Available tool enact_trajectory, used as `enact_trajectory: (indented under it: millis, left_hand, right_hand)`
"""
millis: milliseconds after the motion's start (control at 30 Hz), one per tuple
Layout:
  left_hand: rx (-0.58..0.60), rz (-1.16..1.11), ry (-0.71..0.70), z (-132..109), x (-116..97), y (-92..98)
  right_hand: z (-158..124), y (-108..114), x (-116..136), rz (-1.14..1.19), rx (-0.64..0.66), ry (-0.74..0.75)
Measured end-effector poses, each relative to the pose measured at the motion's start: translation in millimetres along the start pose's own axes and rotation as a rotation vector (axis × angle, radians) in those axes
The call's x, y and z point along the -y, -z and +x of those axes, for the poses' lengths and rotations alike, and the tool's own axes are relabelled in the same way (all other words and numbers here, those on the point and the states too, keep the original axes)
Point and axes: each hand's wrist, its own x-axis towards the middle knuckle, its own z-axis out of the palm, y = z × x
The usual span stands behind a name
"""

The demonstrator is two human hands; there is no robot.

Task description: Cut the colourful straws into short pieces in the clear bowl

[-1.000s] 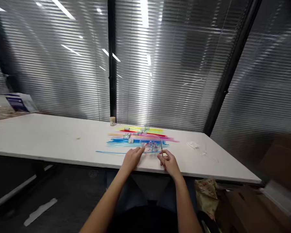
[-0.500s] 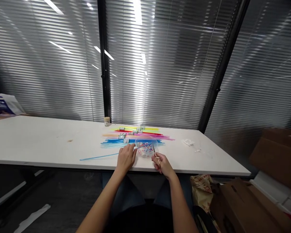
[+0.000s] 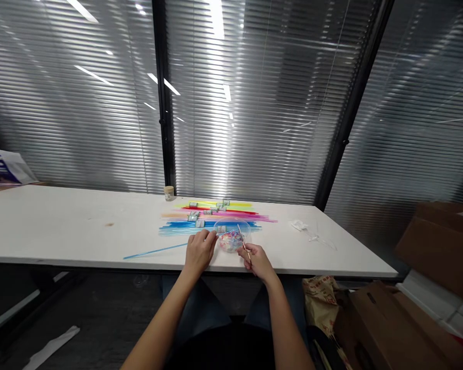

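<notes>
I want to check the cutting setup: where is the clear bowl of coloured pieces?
In the head view the clear bowl sits near the white table's front edge, between the left hand and right hand.

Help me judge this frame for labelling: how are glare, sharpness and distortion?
Head view: ceiling-light streaks glare on the grey slatted blinds; wide-angle lens bows the black window posts; white table evenly lit; both hands sharp, small.

Yellow, red, pink and blue straws (image 3: 216, 216) on a white table (image 3: 61, 226).

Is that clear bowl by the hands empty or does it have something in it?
Not empty: the clear bowl holds small multicoloured bits in its bottom, though what they are is too small to tell.
</notes>
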Motion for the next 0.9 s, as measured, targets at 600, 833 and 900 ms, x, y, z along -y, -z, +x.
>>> enact_trajectory:
  millis: [600, 833, 900]
  left_hand:
    - [-0.168, -0.001, -0.032, -6, 0, 1.2]
    - [-0.126, 0.026, 0.036, -10, 1, -1.5]
    - [-0.134, 0.025, 0.045, -10, 1, -2.4]
  right_hand:
    - [-3, -3, 9, 0.006, -0.029, -0.089]
    - [-7, -9, 17, 0.089, -0.046, -0.140]
    - [-7, -11, 17, 0.105, -0.076, -0.143]
